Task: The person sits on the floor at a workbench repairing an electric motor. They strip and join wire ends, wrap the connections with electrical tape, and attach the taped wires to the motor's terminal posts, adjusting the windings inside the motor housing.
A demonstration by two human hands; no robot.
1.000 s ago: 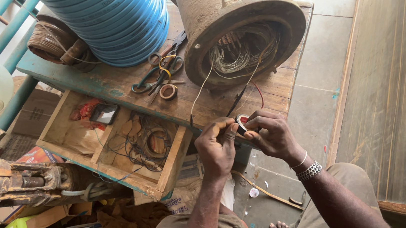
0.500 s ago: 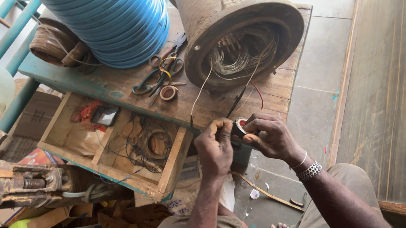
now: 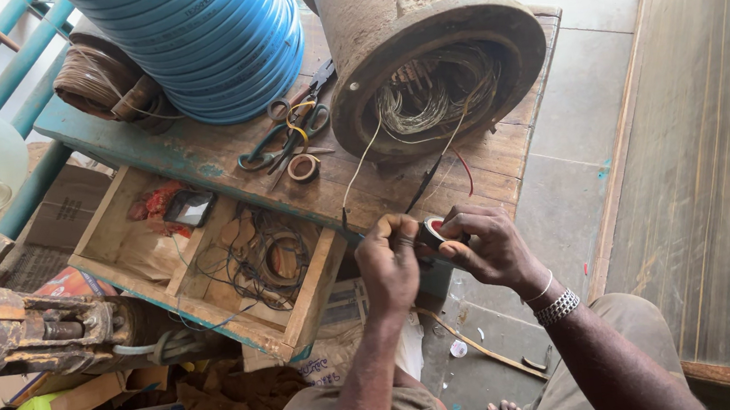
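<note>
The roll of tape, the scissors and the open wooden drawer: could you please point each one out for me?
roll of tape [image 3: 433,228], head view, its red-and-white side face.
scissors [image 3: 281,140], head view, the green handles.
wooden drawer [image 3: 317,278], head view, its right wall.

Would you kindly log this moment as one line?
left hand: pinching wire end | right hand: holding tape roll | motor: on bench

Both hands work just off the front edge of the wooden bench [image 3: 487,160], where loose wires [image 3: 353,175] hang from the big motor casing [image 3: 419,27] and cross the gap. Left of them, the open drawer [image 3: 207,249] juts out. To the right, bare floor tiles [image 3: 573,120] give open room up to the wooden board [image 3: 721,149].
</note>
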